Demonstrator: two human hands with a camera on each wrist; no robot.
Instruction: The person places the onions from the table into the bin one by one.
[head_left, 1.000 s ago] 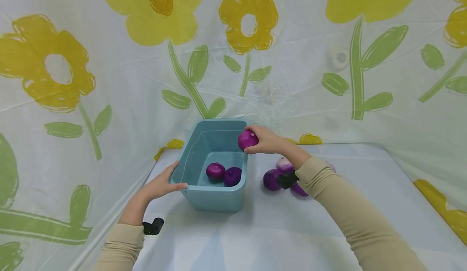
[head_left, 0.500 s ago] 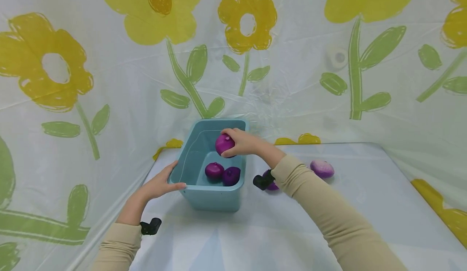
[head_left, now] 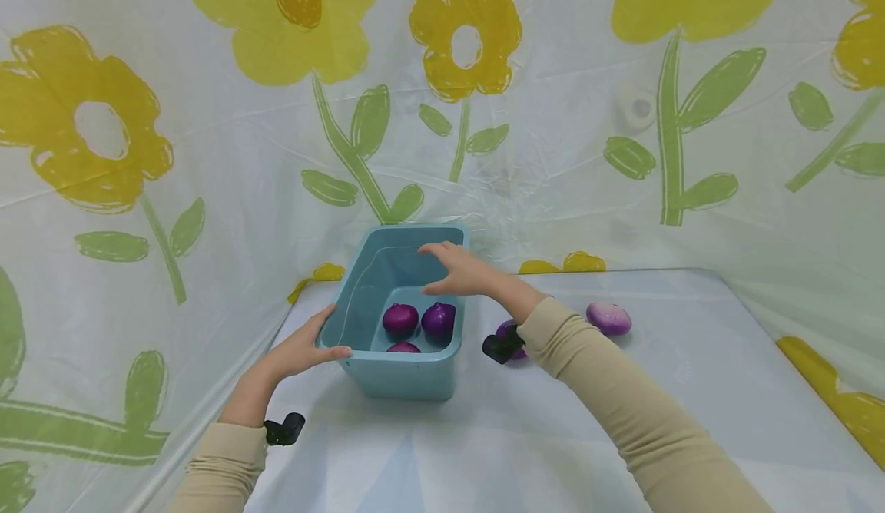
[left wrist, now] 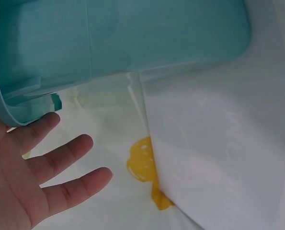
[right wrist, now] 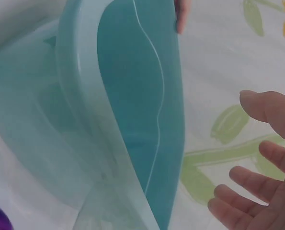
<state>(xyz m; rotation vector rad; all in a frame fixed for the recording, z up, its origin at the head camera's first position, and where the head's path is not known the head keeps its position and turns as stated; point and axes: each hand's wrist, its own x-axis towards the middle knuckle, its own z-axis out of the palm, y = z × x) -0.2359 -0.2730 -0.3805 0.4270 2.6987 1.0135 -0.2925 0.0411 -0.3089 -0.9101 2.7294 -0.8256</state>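
Observation:
My right hand point(head_left: 459, 269) hovers over the right side of a blue plastic bin point(head_left: 408, 375), fingers spread and holding nothing. In the right wrist view its thumb and fingers point(right wrist: 243, 175) stand apart beside the bin wall point(right wrist: 142, 120). Inside lie a magenta onion point(head_left: 400, 320), a darker purple onion point(head_left: 439, 319) and a third onion point(head_left: 404, 348), mostly hidden by the near wall. My left hand point(head_left: 304, 349) rests at the bin's near left corner, thumb along the rim. From the left wrist, its other fingers point(left wrist: 65, 153) extend straight outside the bin.
Right of the bin, a purple onion point(head_left: 515, 355) is partly hidden behind the black right wrist camera point(head_left: 499, 346). A pale pink-white onion point(head_left: 609, 319) lies farther right on the white table point(head_left: 691, 390). A flower-printed curtain point(head_left: 553, 114) hangs close behind.
My right hand carried a magenta onion leftward over the bin and let it go; its fingers now spread. The onions inside have shifted, one now against the near wall. My left hand stays put.

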